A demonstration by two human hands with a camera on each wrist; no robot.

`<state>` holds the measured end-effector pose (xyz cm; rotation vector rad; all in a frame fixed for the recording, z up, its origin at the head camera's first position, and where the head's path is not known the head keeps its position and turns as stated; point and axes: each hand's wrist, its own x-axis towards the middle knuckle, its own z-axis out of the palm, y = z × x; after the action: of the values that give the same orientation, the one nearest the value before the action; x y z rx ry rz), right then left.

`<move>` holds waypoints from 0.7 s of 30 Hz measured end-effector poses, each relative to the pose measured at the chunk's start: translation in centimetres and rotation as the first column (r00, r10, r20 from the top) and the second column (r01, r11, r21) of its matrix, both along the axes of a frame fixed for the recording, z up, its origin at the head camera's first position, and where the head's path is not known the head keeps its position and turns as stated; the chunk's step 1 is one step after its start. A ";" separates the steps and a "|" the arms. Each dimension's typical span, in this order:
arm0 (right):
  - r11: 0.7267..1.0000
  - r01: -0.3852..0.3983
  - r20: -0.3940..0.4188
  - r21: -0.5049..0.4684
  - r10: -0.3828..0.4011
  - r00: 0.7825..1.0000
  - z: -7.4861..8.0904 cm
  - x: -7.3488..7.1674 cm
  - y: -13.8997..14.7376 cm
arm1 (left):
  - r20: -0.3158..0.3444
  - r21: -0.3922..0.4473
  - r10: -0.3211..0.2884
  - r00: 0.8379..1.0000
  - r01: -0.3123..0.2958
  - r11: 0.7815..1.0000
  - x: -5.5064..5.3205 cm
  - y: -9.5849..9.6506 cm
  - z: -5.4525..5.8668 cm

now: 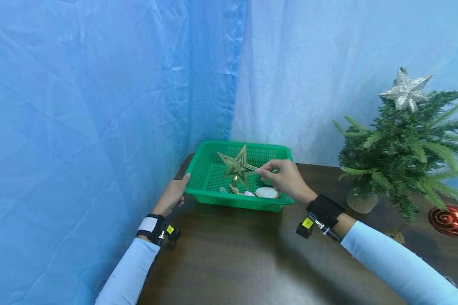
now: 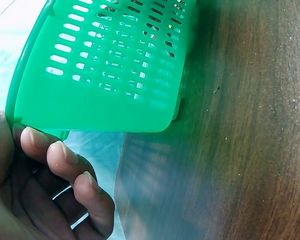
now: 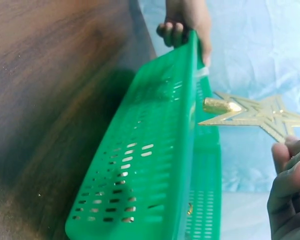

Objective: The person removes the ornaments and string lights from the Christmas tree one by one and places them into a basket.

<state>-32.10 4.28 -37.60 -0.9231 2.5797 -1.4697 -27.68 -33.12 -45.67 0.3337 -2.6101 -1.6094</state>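
Note:
A gold star tree topper with a short gold tube at its base is held over the green plastic basket. My right hand pinches one point of the star between thumb and fingers. At the basket's left corner my left hand grips the rim, thumb on top and fingers curled beneath. The left wrist view shows those fingers beside the slotted basket wall. Inside the basket lie a white oval piece and some small items, partly hidden by the star and rim.
A small green Christmas tree with a silver star stands at the right. A red ornament is at its lower right. Blue cloth hangs at the left and behind the dark wooden table.

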 end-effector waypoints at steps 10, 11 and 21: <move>1.000 -0.007 0.027 0.022 0.006 1.000 -1.1 0.2 -1.2 | 0.003 -0.011 -0.023 1.000 0.023 1.000 0.2 0.0 -0.2; 1.000 -0.006 0.028 0.026 0.006 1.000 -1.2 0.2 -1.4 | 0.002 -0.008 -0.025 1.000 0.025 1.000 0.2 0.0 -0.2; 0.998 -0.038 0.011 0.047 0.038 0.999 -1.8 0.4 -3.0 | -0.007 -0.004 -0.017 1.000 0.017 1.000 0.4 0.0 0.1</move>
<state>-31.72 1.25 -39.35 -0.9515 2.5634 -1.3940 -27.24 -33.08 -45.60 0.3060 -2.6175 -1.6073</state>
